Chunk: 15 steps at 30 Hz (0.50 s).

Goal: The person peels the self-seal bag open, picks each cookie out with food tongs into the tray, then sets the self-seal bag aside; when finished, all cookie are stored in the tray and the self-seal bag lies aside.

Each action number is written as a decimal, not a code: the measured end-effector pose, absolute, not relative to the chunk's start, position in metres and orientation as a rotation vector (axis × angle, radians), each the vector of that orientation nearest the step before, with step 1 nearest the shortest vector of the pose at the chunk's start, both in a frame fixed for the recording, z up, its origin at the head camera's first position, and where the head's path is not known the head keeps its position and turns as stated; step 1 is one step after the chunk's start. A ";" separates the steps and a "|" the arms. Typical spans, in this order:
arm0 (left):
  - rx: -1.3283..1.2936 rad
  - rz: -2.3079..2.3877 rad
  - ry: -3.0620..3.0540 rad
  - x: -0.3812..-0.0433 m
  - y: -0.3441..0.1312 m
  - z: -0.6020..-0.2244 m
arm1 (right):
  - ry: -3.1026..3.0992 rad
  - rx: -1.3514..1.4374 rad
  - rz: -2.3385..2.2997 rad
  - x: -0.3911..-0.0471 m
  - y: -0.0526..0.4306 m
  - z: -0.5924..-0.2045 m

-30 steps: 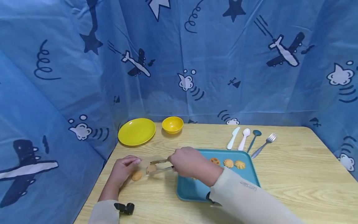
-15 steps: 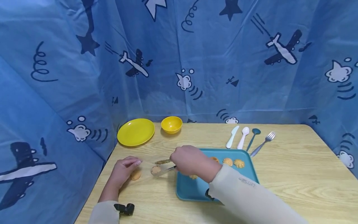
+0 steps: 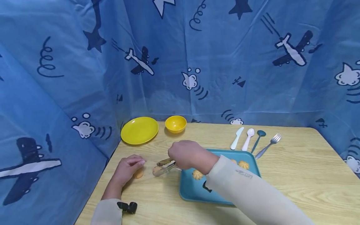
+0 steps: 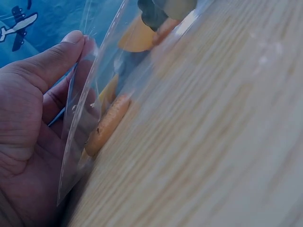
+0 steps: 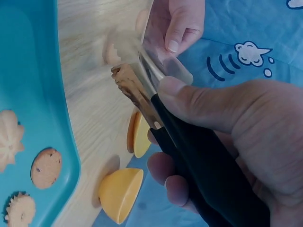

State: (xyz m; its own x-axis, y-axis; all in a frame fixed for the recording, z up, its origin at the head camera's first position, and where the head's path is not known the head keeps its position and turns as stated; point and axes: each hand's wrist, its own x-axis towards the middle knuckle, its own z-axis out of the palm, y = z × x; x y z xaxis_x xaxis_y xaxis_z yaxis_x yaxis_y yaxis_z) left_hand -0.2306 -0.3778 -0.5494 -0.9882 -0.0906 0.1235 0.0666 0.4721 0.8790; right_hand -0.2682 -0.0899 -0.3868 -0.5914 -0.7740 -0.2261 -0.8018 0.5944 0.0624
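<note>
My left hand pinches the edge of a clear plastic bag lying on the table, left of the tray. Inside the bag is a round cookie, partly behind my fingers in the head view. My right hand grips a pair of tongs with black handles and metal ends, thumb on top. The tong ends point left toward the bag. A second round cookie lies at those ends; whether they clasp it, I cannot tell.
A teal tray with several cookies stands under my right forearm. Behind are a yellow plate and a yellow bowl. A knife, two spoons and a fork lie beyond the tray.
The tong ends and the cookie at them have shifted slightly right, away from my left hand. My right forearm has tilted, uncovering a flower-shaped cookie on the tray. My left hand stays put.
</note>
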 end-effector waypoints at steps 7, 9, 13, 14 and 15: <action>0.016 -1.530 -2.569 -0.231 -0.377 -0.549 | 2.682 -1.315 0.191 -0.263 -0.065 -0.375; 0.012 -1.525 -2.573 -0.231 -0.377 -0.549 | 2.697 -1.280 0.150 -0.261 -0.051 -0.371; 0.029 -1.542 -2.567 -0.231 -0.378 -0.550 | 2.740 -1.184 0.084 -0.254 -0.013 -0.366; 0.030 -1.547 -2.564 -0.231 -0.378 -0.549 | 2.749 -1.166 0.070 -0.252 -0.002 -0.365; 0.032 -1.549 -2.563 -0.231 -0.379 -0.549 | 2.757 -1.152 0.064 -0.251 0.010 -0.364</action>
State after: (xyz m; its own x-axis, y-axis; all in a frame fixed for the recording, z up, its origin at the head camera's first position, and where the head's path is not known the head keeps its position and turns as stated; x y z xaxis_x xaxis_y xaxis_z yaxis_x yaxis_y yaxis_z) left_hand -0.2314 -0.3787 -0.5495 -0.9890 -0.0939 0.1140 0.0573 0.4675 0.8821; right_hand -0.2507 0.0100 -0.3645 -0.6926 -0.7040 -0.1570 -0.7105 0.7034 -0.0197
